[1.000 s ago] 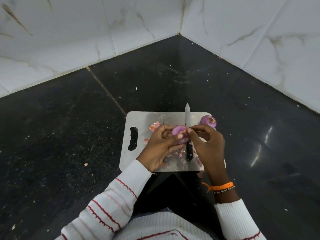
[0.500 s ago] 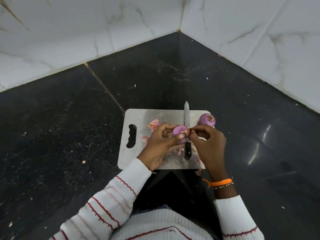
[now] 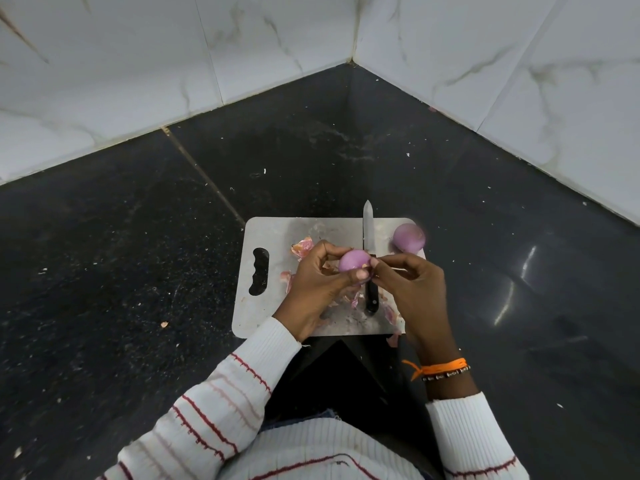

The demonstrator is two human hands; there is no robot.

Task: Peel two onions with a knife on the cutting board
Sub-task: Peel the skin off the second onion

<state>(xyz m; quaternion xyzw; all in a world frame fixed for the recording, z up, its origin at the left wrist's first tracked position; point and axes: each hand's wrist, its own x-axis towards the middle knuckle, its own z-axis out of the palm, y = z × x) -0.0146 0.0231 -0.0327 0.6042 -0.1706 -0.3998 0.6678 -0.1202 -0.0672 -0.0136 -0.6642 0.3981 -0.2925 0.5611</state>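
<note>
- The left hand (image 3: 313,289) holds a small purple onion (image 3: 353,260) above the board, the fingers closed around it, with the thumb pressing on its lower side.
- The right hand (image 3: 412,289) pinches at the right end of this onion with thumb and forefinger closed together; I think it pulls a last bit of skin, but the piece itself is too small to see.
- To do this step well, I would turn the onion slowly in the left hand and pull the skin along the curve, not straight out, so that the flesh does not tear.
- The knife (image 3: 369,258) lies flat on the board just under the two hands, nobody holds it; its tip goes a little beyond the far edge. Care is needed when the hands come down, because the blade is directly below.
- The second onion (image 3: 409,238) rests at the far right corner of the cutting board (image 3: 273,237), near the edge, and looks already peeled; it could roll off if pushed.
- Loose skins (image 3: 302,247) lie around the hands, one piece beyond the near edge.
- The dark counter (image 3: 138,254) has much free room on the left and right; the tiled walls (image 3: 485,46) are well apart, behind.
</note>
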